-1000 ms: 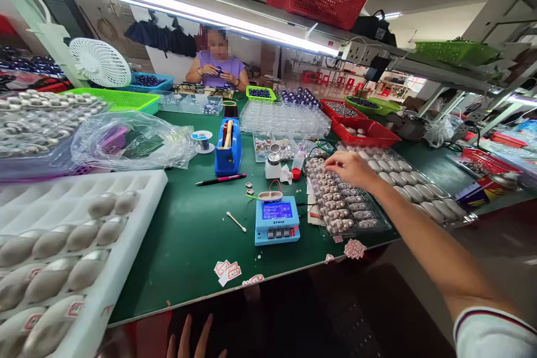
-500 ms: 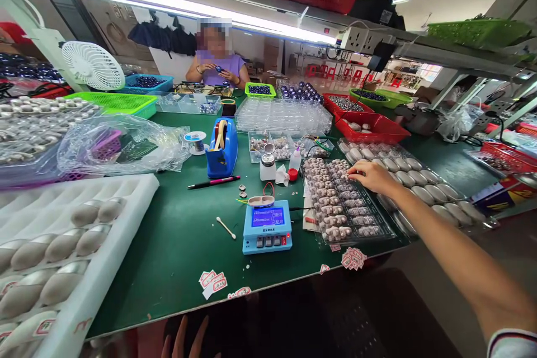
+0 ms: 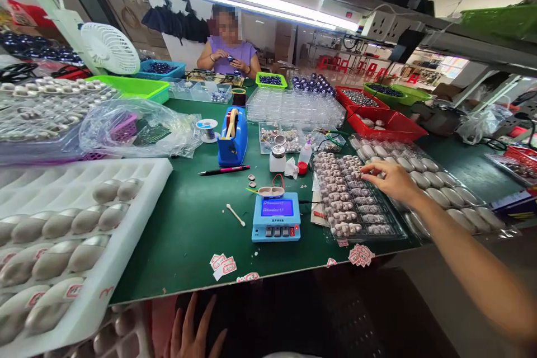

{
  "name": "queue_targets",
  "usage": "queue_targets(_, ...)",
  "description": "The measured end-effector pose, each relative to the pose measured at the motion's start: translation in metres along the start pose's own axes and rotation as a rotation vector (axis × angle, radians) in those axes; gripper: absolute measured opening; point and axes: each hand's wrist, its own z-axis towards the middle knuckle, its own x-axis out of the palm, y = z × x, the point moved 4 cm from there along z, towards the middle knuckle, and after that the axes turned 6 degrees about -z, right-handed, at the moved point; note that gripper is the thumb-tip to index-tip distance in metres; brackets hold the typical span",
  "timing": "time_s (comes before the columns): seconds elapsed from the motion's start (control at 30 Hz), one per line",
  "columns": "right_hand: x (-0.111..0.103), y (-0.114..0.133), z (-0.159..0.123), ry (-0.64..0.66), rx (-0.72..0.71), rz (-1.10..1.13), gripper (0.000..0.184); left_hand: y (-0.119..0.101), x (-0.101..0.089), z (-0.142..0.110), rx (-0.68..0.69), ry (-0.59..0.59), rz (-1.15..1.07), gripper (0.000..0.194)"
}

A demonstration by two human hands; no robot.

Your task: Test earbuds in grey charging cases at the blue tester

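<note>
My right hand (image 3: 390, 179) reaches over a clear tray (image 3: 366, 239) of small beige earbuds (image 3: 344, 197). Its thumb and forefinger are pinched on an earbud in the upper part of the right column; the fingertips partly cover it. Low in view, my left hand (image 3: 195, 331) hangs below the table edge with fingers spread, holding nothing. Between the hands stands a light-blue tester (image 3: 276, 233) with a lit screen. An open beige case (image 3: 271, 192) sits on its top, with red and yellow-green wires beside it.
A white foam tray (image 3: 140, 215) of beige cases fills the left. A blue tape dispenser (image 3: 239, 145), solder spool (image 3: 208, 130), pen (image 3: 224, 170), cotton swab (image 3: 235, 215) and paper labels (image 3: 223, 265) lie on the green table. Right is a tray of cases (image 3: 438, 197). A person (image 3: 230, 53) sits opposite.
The view has shifted, so the table contents appear further right and slightly higher. My left hand shows more fully. My right hand stays at the earbud tray. The second text on the screen's lines is gone.
</note>
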Motion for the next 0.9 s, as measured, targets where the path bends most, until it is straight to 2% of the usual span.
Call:
queue_targets(0.07, 0.000, 0.039, -0.015, 0.017, 0.023, 0.103, 0.030, -0.008, -0.006, 0.000, 0.017, -0.004, -0.003, 0.054)
queue_targets(0.13, 0.006, 0.090, -0.034, 0.098, 0.001, 0.216, 0.026, -0.013, -0.010, 0.001, 0.013, 0.017, -0.015, 0.054)
queue_targets(0.27, 0.034, 0.199, -0.068, 0.347, -0.235, 0.349, 0.011, -0.018, -0.016, 0.002, -0.015, 0.064, -0.038, 0.056)
queue_targets(0.33, 0.053, 0.238, -0.076, 0.428, -0.304, 0.350, 0.009, -0.018, -0.018, 0.001, -0.027, 0.074, -0.054, 0.058)
queue_targets(0.4, 0.069, 0.265, -0.077, 0.477, -0.358, 0.308, 0.010, -0.017, -0.019, -0.002, -0.035, 0.086, -0.073, 0.061)
queue_targets(0.47, 0.080, 0.281, -0.074, 0.516, -0.398, 0.255, 0.012, -0.017, -0.020, -0.005, -0.039, 0.095, -0.092, 0.063)
queue_targets(0.6, 0.087, 0.295, -0.068, 0.565, -0.426, 0.182, 0.015, -0.015, -0.024, -0.008, -0.053, 0.080, -0.123, 0.062)
queue_targets(0.8, 0.102, 0.305, -0.065, 0.546, -0.377, -0.026, 0.012, -0.016, -0.030, -0.006, -0.029, 0.053, -0.150, 0.063)
queue_targets(0.9, 0.102, 0.304, -0.063, 0.535, -0.332, 0.003, 0.007, -0.015, -0.031, -0.005, -0.022, 0.046, -0.158, 0.063)
